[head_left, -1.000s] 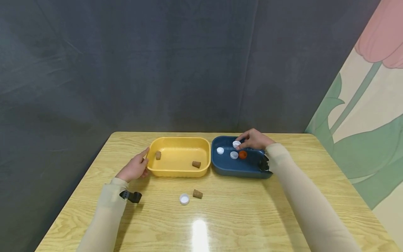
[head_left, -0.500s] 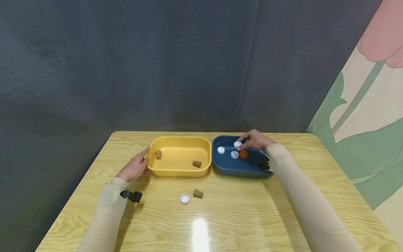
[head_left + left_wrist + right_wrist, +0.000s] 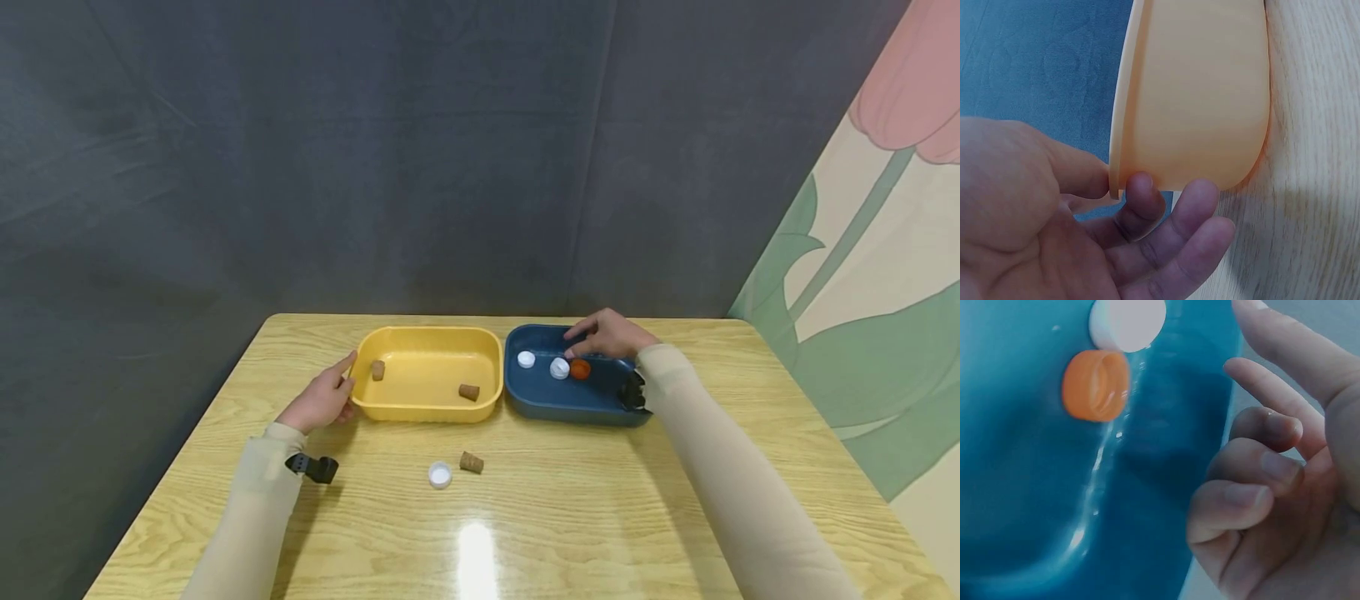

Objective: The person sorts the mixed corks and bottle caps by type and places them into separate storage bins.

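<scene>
At the left end of the yellow tray [image 3: 427,412], my left hand [image 3: 321,402] pinches the rim between thumb and finger. The left wrist view shows its other fingers curled near the tray's outer wall [image 3: 1204,94]. Over the blue tray [image 3: 577,413] hovers my right hand [image 3: 611,335], thumb and forefinger apart with nothing between them. Below its fingertips lie a white bottle cap [image 3: 559,368] and an orange bottle cap [image 3: 581,369]; another white cap [image 3: 527,359] lies further left. In the right wrist view the orange cap [image 3: 1095,385] rests beside a white cap [image 3: 1127,324].
Two corks, one left [image 3: 378,370] and one right [image 3: 468,392], lie in the yellow tray. On the wooden table [image 3: 600,517] in front are a white cap [image 3: 440,475] and a cork [image 3: 471,462]. A dark curtain [image 3: 420,167] hangs behind.
My right hand has let go of a white cap, which dropped into the blue tray by the orange one. The left hand stays at the yellow tray's rim.
</scene>
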### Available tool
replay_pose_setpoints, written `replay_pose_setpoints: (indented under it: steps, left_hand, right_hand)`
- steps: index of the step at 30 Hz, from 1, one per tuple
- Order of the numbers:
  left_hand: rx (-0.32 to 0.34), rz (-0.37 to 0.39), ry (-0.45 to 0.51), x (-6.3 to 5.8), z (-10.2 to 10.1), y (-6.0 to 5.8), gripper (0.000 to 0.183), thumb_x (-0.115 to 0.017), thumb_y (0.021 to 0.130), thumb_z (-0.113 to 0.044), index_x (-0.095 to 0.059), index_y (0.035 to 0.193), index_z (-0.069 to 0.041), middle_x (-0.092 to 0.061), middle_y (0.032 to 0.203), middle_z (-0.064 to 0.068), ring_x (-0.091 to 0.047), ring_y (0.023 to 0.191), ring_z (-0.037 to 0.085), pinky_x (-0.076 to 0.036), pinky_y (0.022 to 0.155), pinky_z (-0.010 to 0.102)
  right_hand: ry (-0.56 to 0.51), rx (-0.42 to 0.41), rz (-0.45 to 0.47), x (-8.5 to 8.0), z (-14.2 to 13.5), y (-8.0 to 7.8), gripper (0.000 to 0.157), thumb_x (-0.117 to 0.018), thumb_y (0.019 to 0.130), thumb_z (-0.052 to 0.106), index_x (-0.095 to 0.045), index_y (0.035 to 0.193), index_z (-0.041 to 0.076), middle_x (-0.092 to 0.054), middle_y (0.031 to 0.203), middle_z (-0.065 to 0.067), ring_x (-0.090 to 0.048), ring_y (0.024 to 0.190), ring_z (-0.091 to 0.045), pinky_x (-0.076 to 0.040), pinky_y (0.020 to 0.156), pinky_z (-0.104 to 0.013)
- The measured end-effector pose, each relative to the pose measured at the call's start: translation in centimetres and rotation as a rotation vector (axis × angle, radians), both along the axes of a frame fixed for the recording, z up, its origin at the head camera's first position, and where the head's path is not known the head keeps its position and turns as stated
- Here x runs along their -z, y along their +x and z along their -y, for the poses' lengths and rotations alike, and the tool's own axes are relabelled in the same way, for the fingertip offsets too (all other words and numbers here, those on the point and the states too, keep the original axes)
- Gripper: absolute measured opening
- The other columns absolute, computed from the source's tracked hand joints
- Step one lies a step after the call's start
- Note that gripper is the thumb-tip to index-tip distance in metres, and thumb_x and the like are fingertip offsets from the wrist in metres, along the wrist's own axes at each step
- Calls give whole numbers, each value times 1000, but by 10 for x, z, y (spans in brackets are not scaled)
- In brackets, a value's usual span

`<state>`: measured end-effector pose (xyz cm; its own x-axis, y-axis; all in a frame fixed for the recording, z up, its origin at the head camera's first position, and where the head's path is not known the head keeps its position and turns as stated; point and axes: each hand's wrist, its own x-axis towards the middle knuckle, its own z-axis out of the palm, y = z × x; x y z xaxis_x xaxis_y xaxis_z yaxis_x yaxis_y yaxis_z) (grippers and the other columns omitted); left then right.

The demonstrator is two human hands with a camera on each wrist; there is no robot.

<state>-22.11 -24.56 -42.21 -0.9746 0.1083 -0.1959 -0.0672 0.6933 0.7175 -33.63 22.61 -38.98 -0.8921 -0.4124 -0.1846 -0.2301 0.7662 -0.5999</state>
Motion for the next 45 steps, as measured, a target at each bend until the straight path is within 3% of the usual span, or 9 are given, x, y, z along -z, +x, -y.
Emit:
replay_pose_setpoints:
  steps: [8, 11, 15, 22, 27, 34, 45]
  left_hand:
    - [1, 10, 18, -1, 1, -1, 56, -33, 110, -10, -10, 161, -4, -55, 88, 16, -57, 69, 24, -53, 66, 36]
    - [1, 10, 20, -1, 2, -2, 56, -33, 110, -9, -10, 161, -4, -55, 88, 18, -57, 70, 24, -53, 67, 36]
    - [-2, 14, 16, -2, 1, -1, 56, -33, 110, -10, -10, 161, -5, -55, 89, 17, -57, 70, 24, -54, 67, 36]
    - [4, 2, 15, -5, 0, 3, 56, -34, 109, -9, -10, 161, -4, -55, 90, 19, -59, 73, 26, -55, 68, 37]
    - [1, 0, 18, -6, 0, 4, 56, -33, 110, -10, -10, 161, -4, -54, 89, 19, -59, 72, 26, -55, 68, 38]
    - [-6, 6, 24, -6, 1, 4, 56, -32, 110, -10, -10, 161, -4, -54, 88, 16, -58, 71, 25, -54, 67, 37]
    - [-3, 12, 34, -6, 1, 4, 57, -33, 110, -9, -9, 161, -5, -54, 87, 19, -57, 70, 25, -54, 67, 39]
  right_hand:
    - [-109, -75, -6, -21, 15, 23, 52, -80, 85, 35, -70, 128, 8, -66, 123, -12, -52, 89, -22, -44, 71, -29]
    - [-144, -93, 2, -27, 23, 36, 49, -81, 85, 36, -72, 126, 12, -65, 94, -8, -49, 74, -21, -39, 62, -28]
    - [-194, -137, 17, -32, 32, 54, 44, -82, 83, 38, -73, 123, 20, -48, 66, -3, -41, 57, -17, -35, 56, -28]
    - [-274, -263, 24, -33, 52, 82, 47, -82, 83, 35, -71, 125, 17, -43, 63, 0, -34, 55, -13, -35, 57, -28]
    - [-308, -339, 46, -27, 67, 99, 48, -82, 84, 29, -70, 126, 9, -41, 65, 2, -34, 58, -11, -35, 60, -26]
    - [-330, -396, 82, -13, 87, 120, 38, -83, 84, 18, -73, 121, 17, -38, 66, 4, -33, 59, -9, -32, 58, -23]
    - [-316, -462, 111, 35, 115, 132, 48, -87, 79, 20, -71, 123, 6, -44, 65, 4, -40, 59, -5, -35, 57, -19]
